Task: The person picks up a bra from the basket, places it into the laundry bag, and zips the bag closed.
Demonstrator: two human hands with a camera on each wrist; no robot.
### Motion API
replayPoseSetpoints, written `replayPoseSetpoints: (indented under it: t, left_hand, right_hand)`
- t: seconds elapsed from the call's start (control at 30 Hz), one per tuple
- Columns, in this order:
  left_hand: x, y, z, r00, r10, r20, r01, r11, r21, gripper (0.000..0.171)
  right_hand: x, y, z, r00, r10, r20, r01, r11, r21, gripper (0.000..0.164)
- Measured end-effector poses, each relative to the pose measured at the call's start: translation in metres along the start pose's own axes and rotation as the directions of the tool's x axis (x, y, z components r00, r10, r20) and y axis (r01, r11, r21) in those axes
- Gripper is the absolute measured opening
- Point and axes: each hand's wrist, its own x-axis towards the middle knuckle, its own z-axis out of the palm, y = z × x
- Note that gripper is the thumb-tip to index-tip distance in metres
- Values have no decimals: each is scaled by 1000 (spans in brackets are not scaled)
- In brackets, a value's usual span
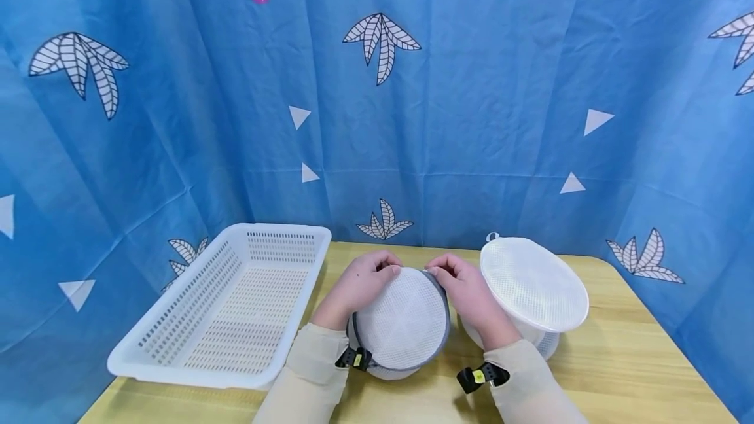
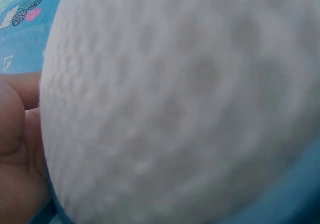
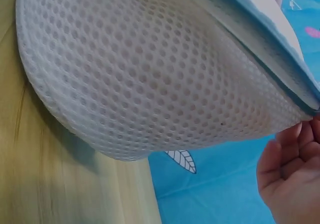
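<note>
A round white mesh laundry bag (image 1: 403, 319) with grey-blue trim stands tilted in front of me, its lid facing up toward the head camera. At its upper edge, my left hand (image 1: 364, 283) pinches the rim between thumb and fingers. My right hand (image 1: 468, 290) pinches the same rim a little further right. White honeycomb mesh (image 2: 150, 84) fills most of the left wrist view, blurred by closeness. The right wrist view shows the bag's mesh side (image 3: 140, 79) and trimmed edge, with my right fingers (image 3: 295, 149) at its corner.
On the left of the wooden table (image 1: 636, 358) sits a white slotted plastic basket (image 1: 177, 381). To the right, more white mesh bags are stacked, the top one (image 1: 533, 283) tilted with a small loop. A blue patterned curtain (image 1: 471, 116) hangs behind and at both sides.
</note>
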Motion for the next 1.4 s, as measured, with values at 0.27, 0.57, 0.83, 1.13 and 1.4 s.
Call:
replayPoseSetpoints:
  t: [0.27,0.57,0.83,1.13,1.4]
  left_hand:
    - [1,-2,-6,991,-105,-85,99,993,-69,14]
    - [4,1,-7,964,-168,-204,129,972,-194,12]
    - [-1,-1,-12,996,-82,20,85,981,-176,26]
    - [-5,-1,-13,980,46,196,-13,986,-167,35]
    - [-5,3,-7,950,92,298,-45,986,-160,33]
  right_hand:
    - [1,-2,1,996,-17,-82,18,1000,14,12]
    - [1,-2,3,990,46,-136,-32,994,107,14]
    - [0,-6,3,982,133,-131,-109,979,175,21]
    - [0,-10,1,982,150,-116,-134,982,132,20]
    - [1,-7,3,993,99,-62,-92,990,107,18]
